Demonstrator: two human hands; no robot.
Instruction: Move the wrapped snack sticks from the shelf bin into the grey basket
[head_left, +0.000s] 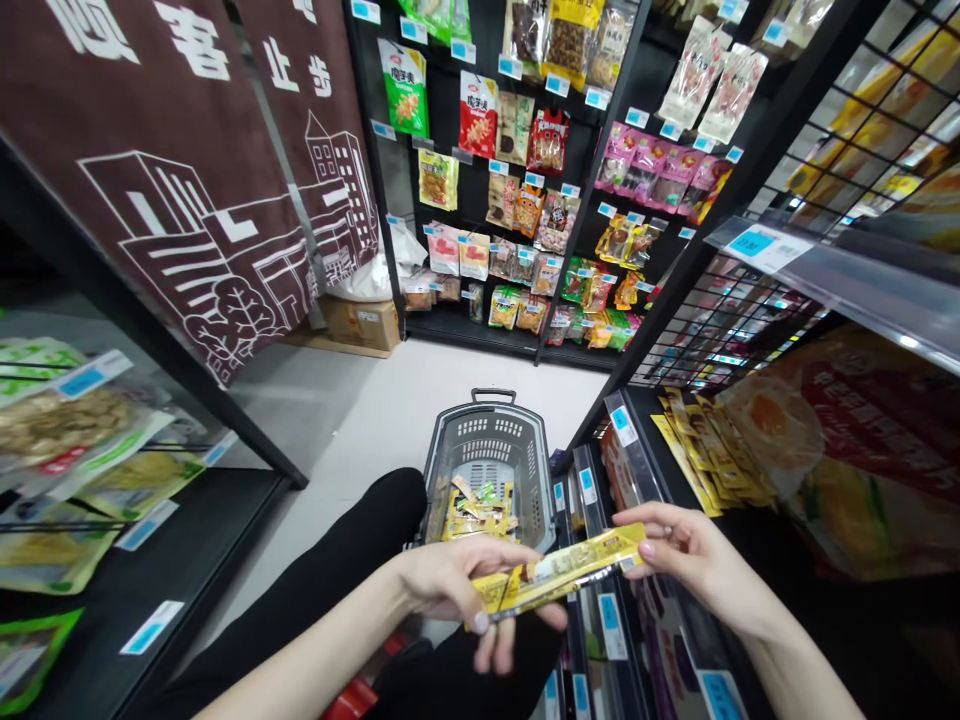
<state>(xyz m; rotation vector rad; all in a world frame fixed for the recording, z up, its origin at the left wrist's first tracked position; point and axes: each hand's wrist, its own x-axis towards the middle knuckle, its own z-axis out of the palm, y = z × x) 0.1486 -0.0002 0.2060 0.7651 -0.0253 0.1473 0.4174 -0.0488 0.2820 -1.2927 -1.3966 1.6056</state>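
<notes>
Several long, narrow yellow stick packets [566, 568], apparently stacked together, stretch between my two hands above the shopping basket. Their left end lies in my left hand [476, 585], thumb on top and fingers underneath. At the other end, my right hand [671, 550] pinches the tip between thumb and fingers. Below and beyond them, the grey basket [531, 450] stands on the floor, with more small yellow packets [480, 510] inside. To the right, a pile of similar yellow stick packets [716, 450] lies on a black shelf.
Shelving with hanging snack bags [514, 200] lines the back. A brown printed curtain [180, 180] hangs at left, beside a cardboard box [364, 325]. Close on the left is a shelf of bagged goods [75, 430]. A clear shelf edge [847, 275] juts out at upper right.
</notes>
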